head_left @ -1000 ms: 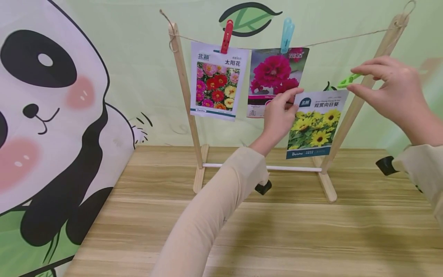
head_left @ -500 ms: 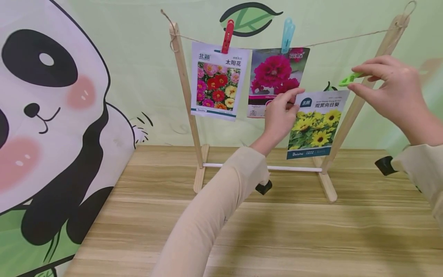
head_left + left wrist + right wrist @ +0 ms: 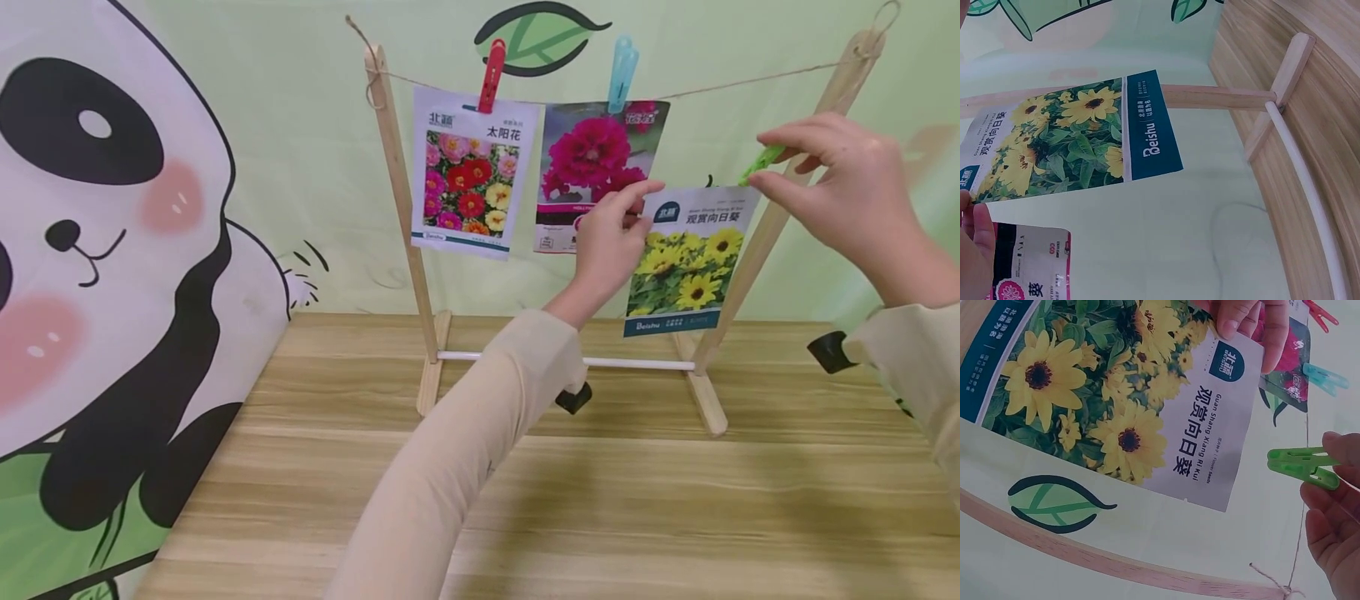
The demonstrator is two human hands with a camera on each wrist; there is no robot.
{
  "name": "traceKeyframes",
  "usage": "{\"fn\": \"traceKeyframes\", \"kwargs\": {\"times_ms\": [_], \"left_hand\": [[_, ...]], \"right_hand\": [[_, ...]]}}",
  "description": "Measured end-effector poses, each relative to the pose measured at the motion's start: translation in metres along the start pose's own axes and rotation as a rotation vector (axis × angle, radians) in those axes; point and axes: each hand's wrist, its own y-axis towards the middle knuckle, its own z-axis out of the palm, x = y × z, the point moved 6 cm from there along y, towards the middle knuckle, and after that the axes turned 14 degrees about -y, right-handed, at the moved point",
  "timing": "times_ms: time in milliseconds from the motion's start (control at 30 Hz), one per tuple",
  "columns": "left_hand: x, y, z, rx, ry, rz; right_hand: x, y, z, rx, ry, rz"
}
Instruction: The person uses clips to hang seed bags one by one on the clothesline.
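Note:
My left hand pinches a seed packet with yellow sunflowers by its upper left corner. The packet hangs below the twine, slightly tilted, its printed front towards me. Between thumb and fingers of my right hand is a green clothespin, held just above the packet's upper right corner. In the right wrist view, a gap separates the clothespin from both the packet and the twine. Behind my left hand, a magenta-flower packet is partly covered.
A red clothespin fixes a mixed-flower packet to the twine. A light blue clothespin fixes the magenta one. Wooden posts carry the twine, joined low down by a white rod. A panda-print backdrop stands behind the wooden tabletop.
The sunflower packet has risen slightly in my left hand over the last half second. My right hand has shifted a little up and left, and the green clothespin is tilted more steeply.

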Motion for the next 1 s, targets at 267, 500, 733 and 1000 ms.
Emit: {"fn": "traceKeyframes", "kwargs": {"times_ms": [267, 500, 733, 1000], "left_hand": [[-0.005, 0.004, 0.0, 0.0, -0.001, -0.003], [-0.008, 0.006, 0.0, 0.01, -0.007, -0.012], [-0.01, 0.008, -0.001, 0.003, -0.001, 0.008], [-0.012, 0.01, -0.003, -0.007, -0.021, 0.025]], "right_hand": [[0.002, 0.004, -0.001, 0.0, -0.013, -0.002], [0.003, 0.008, -0.002, -0.014, 0.011, 0.01], [0.006, 0.011, -0.004, -0.039, 0.027, -0.001], [0.009, 0.013, -0.007, -0.05, 0.013, -0.014]]}}
